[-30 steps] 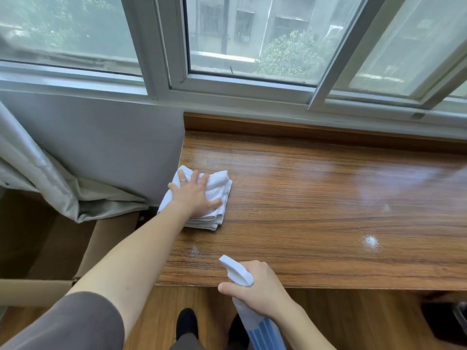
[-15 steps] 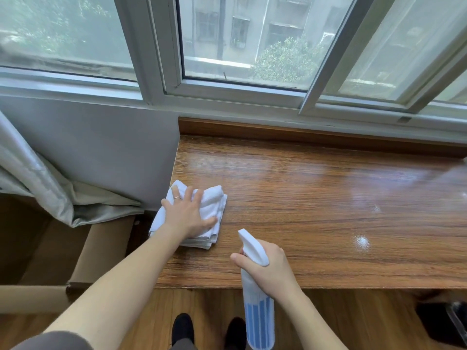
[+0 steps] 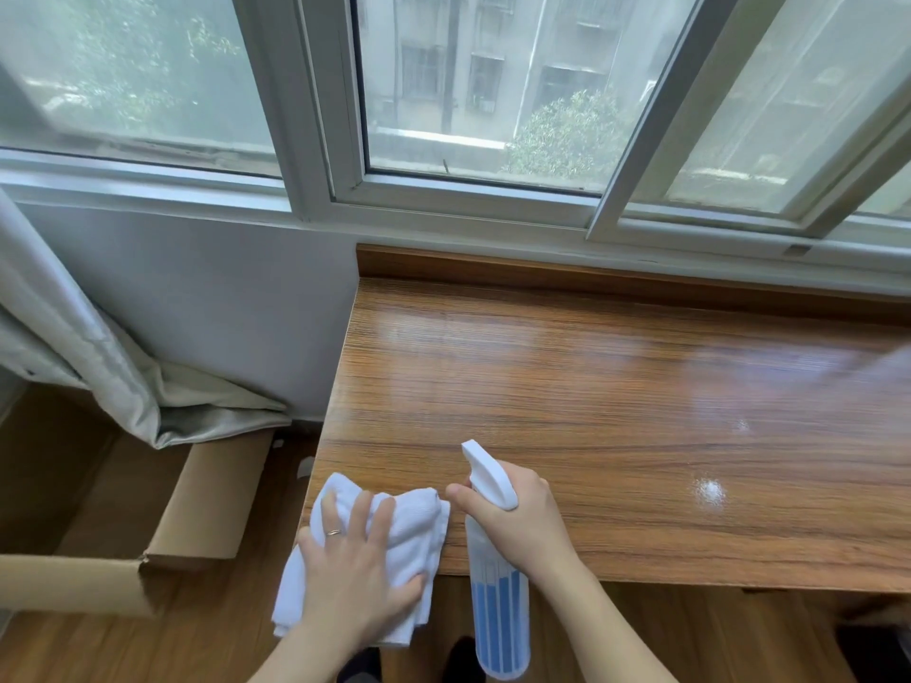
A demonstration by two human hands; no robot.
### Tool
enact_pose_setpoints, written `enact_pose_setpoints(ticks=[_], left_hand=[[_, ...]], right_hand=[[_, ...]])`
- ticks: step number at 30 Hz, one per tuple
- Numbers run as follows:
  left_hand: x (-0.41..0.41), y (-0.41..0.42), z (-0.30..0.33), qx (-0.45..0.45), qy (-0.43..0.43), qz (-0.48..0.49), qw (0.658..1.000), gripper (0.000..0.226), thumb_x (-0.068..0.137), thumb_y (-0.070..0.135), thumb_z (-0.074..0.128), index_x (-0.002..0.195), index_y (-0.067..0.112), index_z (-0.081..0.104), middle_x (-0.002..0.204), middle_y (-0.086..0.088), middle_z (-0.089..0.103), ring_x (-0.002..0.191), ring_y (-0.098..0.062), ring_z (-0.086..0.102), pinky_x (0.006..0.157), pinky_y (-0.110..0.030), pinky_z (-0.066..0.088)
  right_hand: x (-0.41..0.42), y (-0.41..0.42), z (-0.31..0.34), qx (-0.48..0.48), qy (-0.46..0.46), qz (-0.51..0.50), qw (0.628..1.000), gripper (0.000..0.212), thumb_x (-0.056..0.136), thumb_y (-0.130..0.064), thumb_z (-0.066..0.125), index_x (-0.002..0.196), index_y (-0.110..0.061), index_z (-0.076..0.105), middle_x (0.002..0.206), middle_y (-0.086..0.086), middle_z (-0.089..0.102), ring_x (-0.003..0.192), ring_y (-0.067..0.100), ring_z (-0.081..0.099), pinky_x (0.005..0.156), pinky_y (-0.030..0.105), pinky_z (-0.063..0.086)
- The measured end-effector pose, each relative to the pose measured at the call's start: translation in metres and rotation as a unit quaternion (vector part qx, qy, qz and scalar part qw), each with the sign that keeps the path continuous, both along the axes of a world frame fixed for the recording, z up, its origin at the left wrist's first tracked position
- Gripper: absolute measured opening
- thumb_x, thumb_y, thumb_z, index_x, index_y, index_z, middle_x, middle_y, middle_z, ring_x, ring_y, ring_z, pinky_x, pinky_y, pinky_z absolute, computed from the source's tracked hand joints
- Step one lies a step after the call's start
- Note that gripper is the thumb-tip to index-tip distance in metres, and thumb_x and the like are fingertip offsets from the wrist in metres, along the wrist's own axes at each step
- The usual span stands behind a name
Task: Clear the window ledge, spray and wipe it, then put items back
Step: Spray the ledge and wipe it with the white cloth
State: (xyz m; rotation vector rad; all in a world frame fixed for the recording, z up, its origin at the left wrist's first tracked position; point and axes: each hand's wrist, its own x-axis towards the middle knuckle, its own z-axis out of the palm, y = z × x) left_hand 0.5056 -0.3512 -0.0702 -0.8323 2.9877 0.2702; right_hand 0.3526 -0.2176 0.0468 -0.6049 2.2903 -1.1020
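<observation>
1. Cardboard box: stands open on the floor at far left, below a grey curtain; its contents cannot be made out.
2. White cloth: folded and bunched, lying on the near-left corner of the wooden ledge, partly overhanging the front edge.
3. Left hand: pressed flat on the cloth, fingers spread wide; a ring shows on one finger.
4. Spray bottle: white trigger head above a clear body with blue stripes; the body hangs in front of the ledge edge, nozzle over the ledge.
5. Right hand: fingers curled round the bottle neck.
6. Ledge surface: glossy brown wood grain, with a white speckled patch at right.
</observation>
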Motion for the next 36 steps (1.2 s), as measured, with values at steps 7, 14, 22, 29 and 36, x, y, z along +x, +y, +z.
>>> enact_pose_setpoints(ticks=[7,14,22,29,36], left_hand=[[-0.029,-0.021,0.005,0.011,-0.002,0.011,1.000,0.077,0.057,0.077,0.053,0.117,0.028,0.051,0.122,-0.001,0.051,0.126,-0.048,0.039,0.076,-0.063,0.041],[-0.078,-0.056,0.013,0.016,-0.053,0.024,0.998,0.092,0.064,0.087,0.029,0.136,0.031,0.039,0.144,0.001,0.036,0.142,-0.045,0.013,0.097,-0.063,0.027],[-0.073,-0.050,0.015,0.030,-0.068,0.019,0.997,0.088,0.070,0.087,0.035,0.139,0.033,0.031,0.149,0.005,0.029,0.146,-0.044,0.000,0.104,-0.064,0.019],[-0.016,-0.004,0.009,-0.002,-0.035,0.008,0.999,0.083,0.064,0.086,0.043,0.122,0.027,0.050,0.131,-0.001,0.050,0.139,-0.047,0.022,0.089,-0.058,0.033],[-0.019,-0.003,0.004,-0.050,-0.035,-0.095,0.994,0.107,0.054,0.090,0.048,0.118,0.006,0.059,0.127,-0.013,0.059,0.133,-0.046,0.043,0.095,-0.078,0.021]], right_hand=[[-0.001,0.002,0.000,0.005,-0.009,-0.003,1.000,0.044,0.081,-0.049,0.073,0.075,-0.008,0.059,0.062,-0.005,0.052,0.057,0.006,0.043,0.057,0.027,0.035],[0.001,0.006,0.002,0.006,-0.001,-0.006,1.000,0.042,0.083,-0.045,0.075,0.077,-0.006,0.060,0.064,-0.004,0.054,0.057,0.005,0.044,0.055,0.022,0.034],[0.005,0.013,-0.002,0.008,0.003,-0.006,1.000,0.040,0.083,-0.047,0.074,0.076,-0.010,0.063,0.072,0.008,0.063,0.059,0.005,0.049,0.058,0.024,0.040],[0.003,0.017,-0.011,0.023,-0.013,-0.016,1.000,0.041,0.082,-0.049,0.073,0.075,-0.010,0.063,0.068,0.005,0.061,0.058,0.007,0.049,0.058,0.027,0.039],[0.001,0.019,-0.017,0.029,-0.010,-0.009,1.000,0.043,0.082,-0.051,0.073,0.077,-0.009,0.064,0.075,0.010,0.065,0.060,0.009,0.050,0.058,0.028,0.040]])
